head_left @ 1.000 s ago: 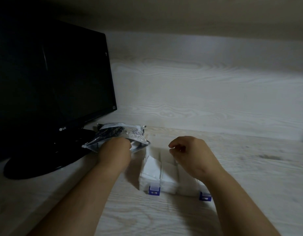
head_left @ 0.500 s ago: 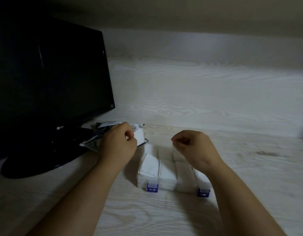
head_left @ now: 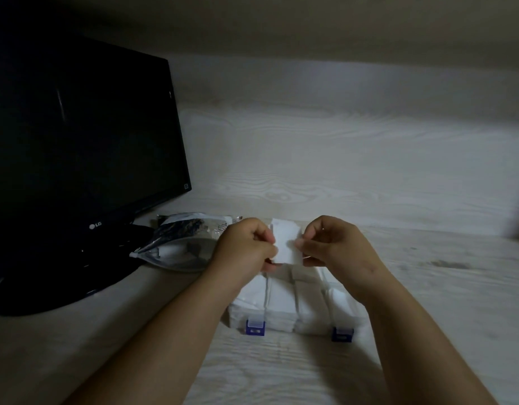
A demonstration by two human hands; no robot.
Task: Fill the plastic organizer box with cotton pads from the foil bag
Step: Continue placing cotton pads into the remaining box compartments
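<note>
**Pad held over a full box**

Dim light; the head view looks down at a pale wood-grain desk [head_left: 427, 302].

- Box [head_left: 311, 327]: a clear organizer lying flat on the desk, under and just near of both hands. Two blue latches [head_left: 255, 327] sit on its near wall. Its compartments run away from the viewer, side by side. Every one that shows is packed with white pads [head_left: 278, 299] stacked up to the rim. The far end is hidden behind the hands.
- Held pad [head_left: 284, 244]: one white square, upright, above the far part of the box and clear of the stacks.
- Left hand [head_left: 246, 248]: thumb and forefinger pinch the pad's left edge, the other fingers curled in.
- Right hand [head_left: 337, 247]: pinches the right edge the same way, fingers curled.
- Bag [head_left: 179, 244]: silver foil, lying on its side just left of the box, partly on the monitor's base. What is inside cannot be told.
- Monitor [head_left: 77, 141]: black, screen dark, standing at the left.
</note>
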